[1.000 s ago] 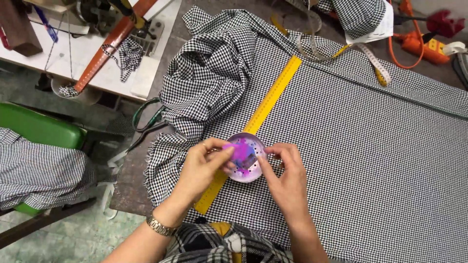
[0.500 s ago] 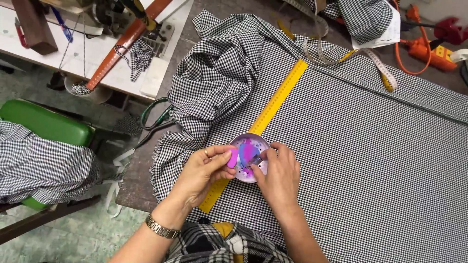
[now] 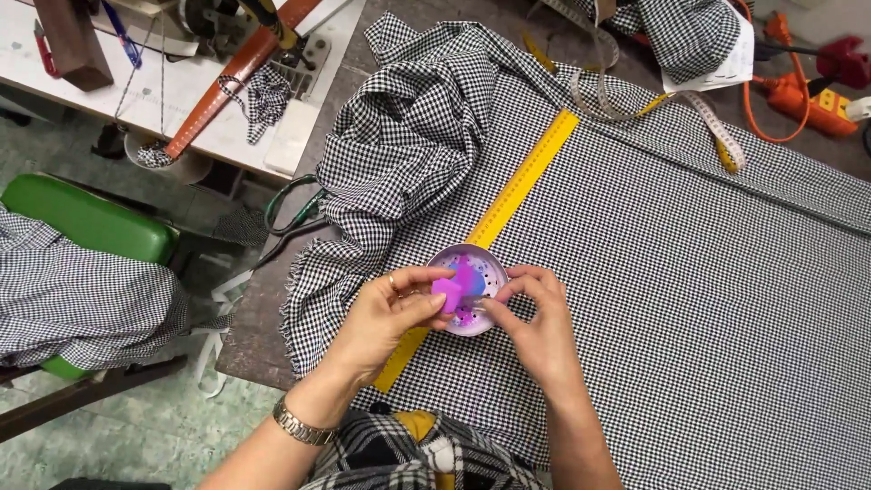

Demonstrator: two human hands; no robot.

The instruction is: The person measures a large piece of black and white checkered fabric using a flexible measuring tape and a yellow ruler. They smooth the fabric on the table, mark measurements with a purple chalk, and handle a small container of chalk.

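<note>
Below, dark worktable (image 3: 272, 308), checked fabric (image 3: 689, 272), green chair (image 3: 86, 218), tiled floor (image 3: 136, 436)

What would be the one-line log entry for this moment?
left hand: pinches pink chalk piece | right hand: steadies round dish | under: checked fabric, yellow ruler

I count two hands, my left hand (image 3: 386, 318) and my right hand (image 3: 540, 331), at lower centre of the frame, with one small round purple dish (image 3: 472, 295) between them. One yellow ruler (image 3: 494, 222) crosses the middle, one measuring tape (image 3: 717, 132) lies at upper right, one green chair (image 3: 86, 218) stands at left, and one wristwatch (image 3: 304, 426) shows at the bottom.
</note>
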